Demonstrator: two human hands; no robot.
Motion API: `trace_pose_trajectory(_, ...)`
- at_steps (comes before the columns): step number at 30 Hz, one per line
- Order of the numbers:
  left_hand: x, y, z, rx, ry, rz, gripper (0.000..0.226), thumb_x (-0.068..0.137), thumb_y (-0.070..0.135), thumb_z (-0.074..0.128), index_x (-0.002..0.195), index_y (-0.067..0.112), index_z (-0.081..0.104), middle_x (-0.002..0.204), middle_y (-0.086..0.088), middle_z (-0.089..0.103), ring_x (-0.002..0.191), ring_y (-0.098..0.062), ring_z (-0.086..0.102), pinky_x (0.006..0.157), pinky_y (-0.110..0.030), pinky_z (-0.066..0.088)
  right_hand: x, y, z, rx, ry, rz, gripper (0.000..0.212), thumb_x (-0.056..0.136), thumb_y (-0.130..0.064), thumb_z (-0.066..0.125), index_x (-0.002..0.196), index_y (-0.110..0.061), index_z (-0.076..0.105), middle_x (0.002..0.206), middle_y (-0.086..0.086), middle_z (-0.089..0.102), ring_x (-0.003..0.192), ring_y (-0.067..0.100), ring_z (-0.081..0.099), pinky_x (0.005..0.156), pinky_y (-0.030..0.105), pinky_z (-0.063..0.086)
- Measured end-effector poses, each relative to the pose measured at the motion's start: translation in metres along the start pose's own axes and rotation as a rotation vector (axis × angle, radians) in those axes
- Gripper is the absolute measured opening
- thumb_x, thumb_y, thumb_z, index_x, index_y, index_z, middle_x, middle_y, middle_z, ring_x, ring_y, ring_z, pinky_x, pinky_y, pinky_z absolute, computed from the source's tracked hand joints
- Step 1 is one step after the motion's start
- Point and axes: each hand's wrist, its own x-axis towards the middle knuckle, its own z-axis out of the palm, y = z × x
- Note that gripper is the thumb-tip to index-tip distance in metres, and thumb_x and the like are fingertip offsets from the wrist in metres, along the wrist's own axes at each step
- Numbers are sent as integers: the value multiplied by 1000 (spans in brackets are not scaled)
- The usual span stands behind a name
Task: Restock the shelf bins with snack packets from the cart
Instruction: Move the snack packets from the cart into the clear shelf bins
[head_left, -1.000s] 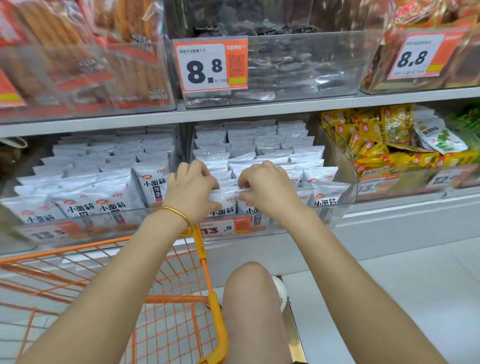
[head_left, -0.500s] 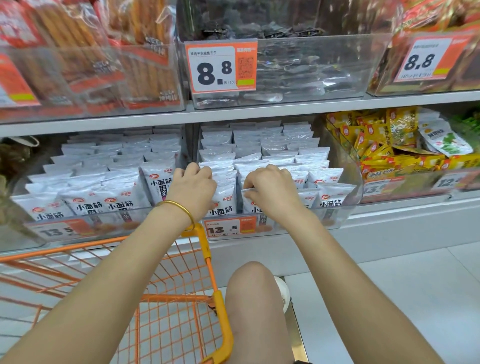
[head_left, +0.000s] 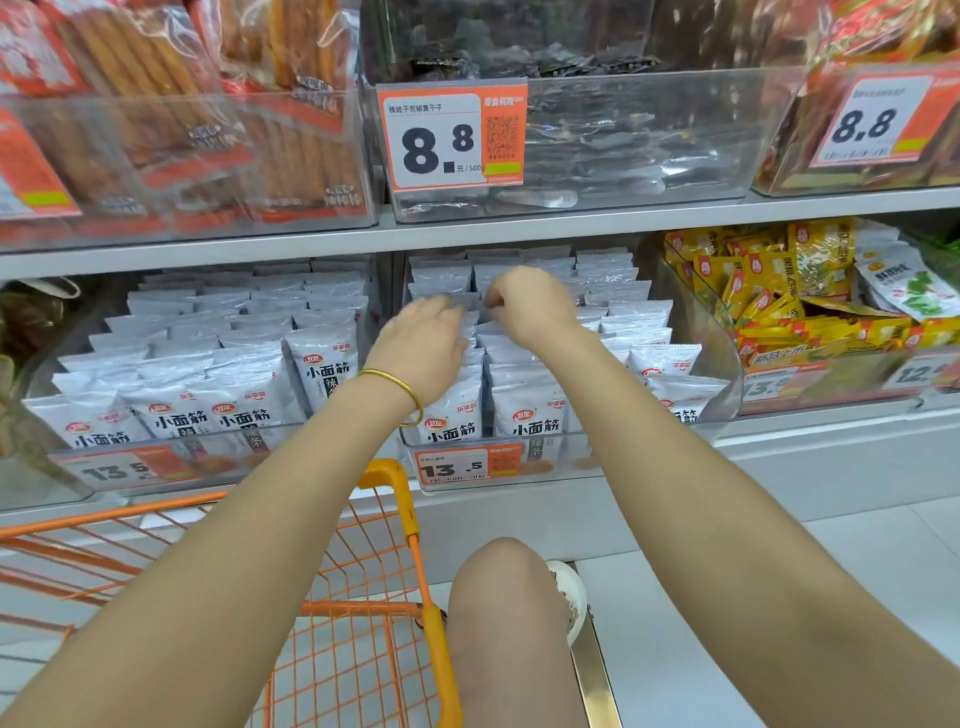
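I hold my left hand (head_left: 423, 345) flat on the packets (head_left: 524, 415), likely squaring the bin's (head_left: 714, 338) rows; my right hand (head_left: 530, 306) curls there, grip unclear

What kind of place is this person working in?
Most likely a shop's snack aisle: clear shelf bins packed with white snack packets, orange price tags, and an orange shopping cart.

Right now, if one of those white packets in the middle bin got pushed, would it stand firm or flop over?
Probably flop: the white packets are thin pouches standing only by leaning on their neighbours in rows. Likely light, being small and flat. Their shiny film may be slippery.
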Motion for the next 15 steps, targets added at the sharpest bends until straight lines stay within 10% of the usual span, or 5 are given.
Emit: trace_pose_trajectory(15,11,-5,23,85,-111,57,52,100,33,24,142,2,26,151,-16,23,139,-26,21,114,-36,17,25,11,14,21,-56,93,16,86,-2,51,88,-8,66,98,17,63,94,31,61,77,31,47)
